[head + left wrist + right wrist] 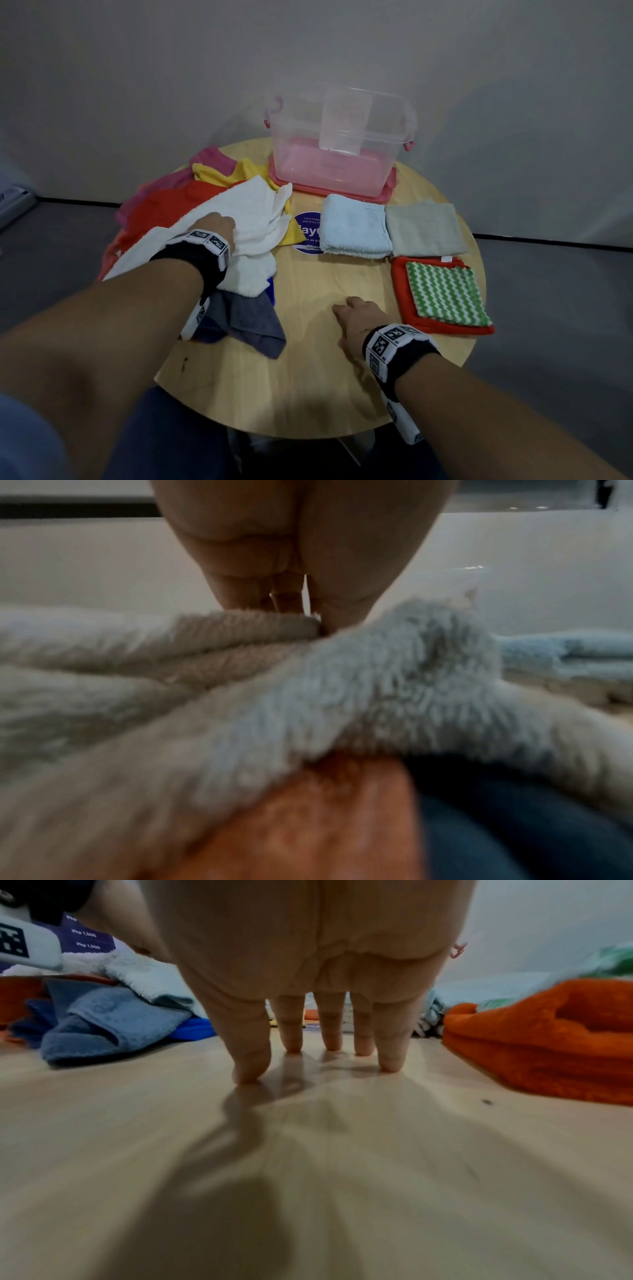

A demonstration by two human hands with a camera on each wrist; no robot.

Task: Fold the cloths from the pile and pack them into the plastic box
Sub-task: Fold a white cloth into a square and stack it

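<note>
L hand (219,224) sits on top of the pile (164,212) at the counter's (308,377) left side, fingers (240,588) curled down and pinching a bunched fold of the white towel (253,209). Towel's long axis runs diagonally, from near-left by the forearm up toward far-right, its loose corner pointing at the plastic box (342,147). Under it: red, yellow and pink cloths, plus a grey-blue cloth (250,322) spilling toward the near edge w/ one corner pointing near-right.

R hand (356,318) is on bare wood mid-counter, holding nothing; fingers (363,1031) fairly straight, slightly spread, tips touching the surface.

Plastic box stands upright at the far edge, clear walls, on its pink lid, open side up; long axis left-right. No cloths visible inside.

Folded already, lying flat btwn box and R hand: light blue towel (356,226) just in front of the box, grey-green cloth (424,228) touching its right side, and nearer, a green-white zigzag cloth (445,294) stacked on a folded orange cloth (400,291). A purple round sticker (308,229) shows btwn pile and blue towel, partly covered.
</note>
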